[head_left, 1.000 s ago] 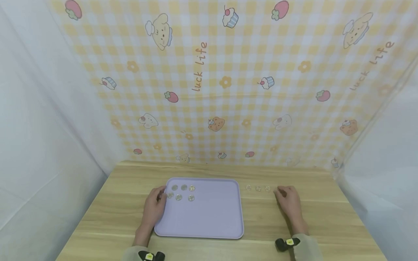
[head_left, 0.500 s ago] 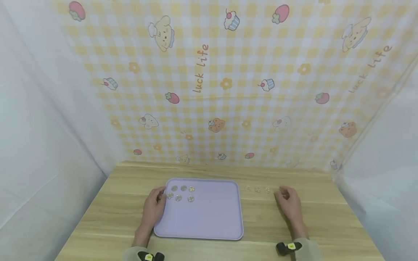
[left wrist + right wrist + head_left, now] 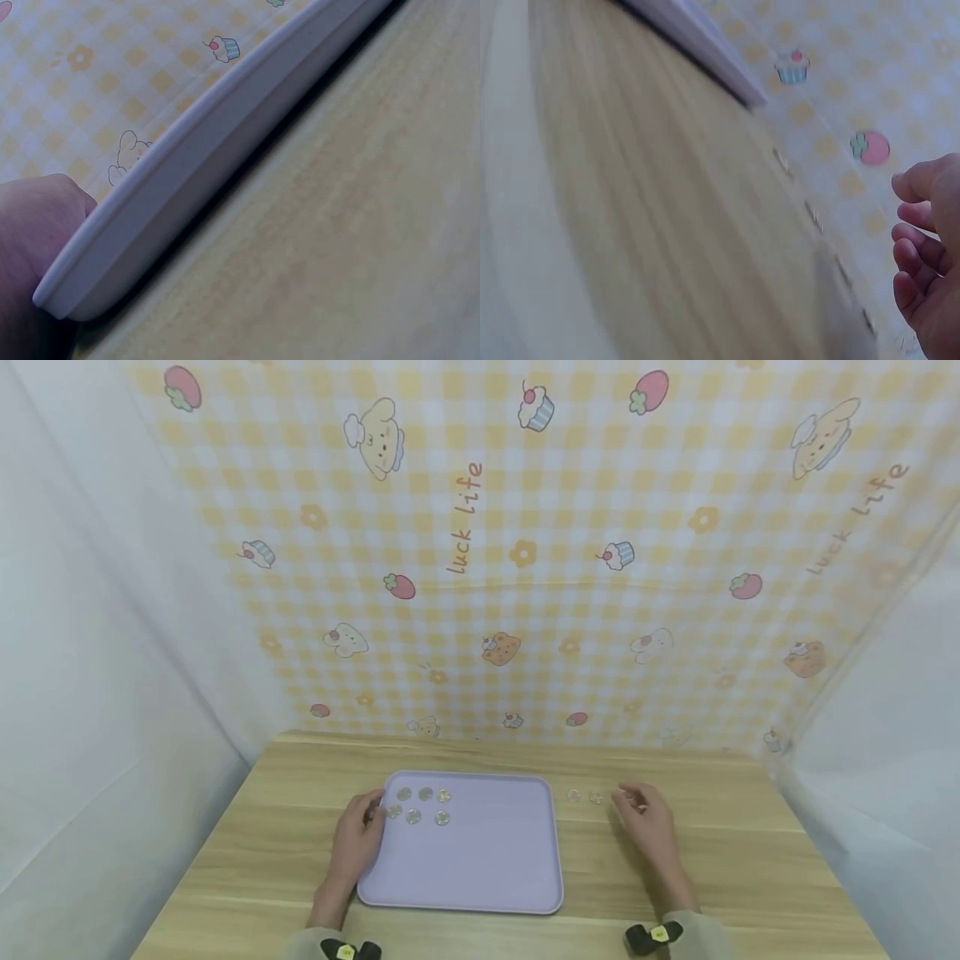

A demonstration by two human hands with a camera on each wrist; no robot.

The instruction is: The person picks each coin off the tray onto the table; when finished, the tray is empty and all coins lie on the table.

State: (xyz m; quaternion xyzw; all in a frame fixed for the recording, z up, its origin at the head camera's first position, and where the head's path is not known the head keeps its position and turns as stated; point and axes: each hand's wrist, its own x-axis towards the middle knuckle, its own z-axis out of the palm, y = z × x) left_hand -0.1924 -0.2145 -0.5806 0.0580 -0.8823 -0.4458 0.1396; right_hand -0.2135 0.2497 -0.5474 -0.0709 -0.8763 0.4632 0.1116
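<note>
In the head view, my left hand [image 3: 358, 839] grips the left rim of a lilac rectangular tray [image 3: 480, 868], thumb and fingers at its edge. Several small shiny coins [image 3: 413, 817] lie in two rows in the tray's far left part. Right of the tray, my right hand [image 3: 648, 818] hovers at the end of a row of coins [image 3: 573, 796] on the table. The right wrist view shows its fingers [image 3: 909, 255] loosely curled, with nothing visible between them. More coins [image 3: 814, 216] lie in line there; the hand hides some of them in the head view.
The wooden table [image 3: 600, 877] carries the tray and loose coins. Behind it hangs a yellow checked cloth [image 3: 525, 602] with cartoon prints. White sheets [image 3: 90, 693] hang at both sides. A small camera [image 3: 652, 937] is strapped on each wrist.
My right hand has shifted left along the row of coins, so one coin visible before is now covered. My left hand keeps its place at the tray's rim.
</note>
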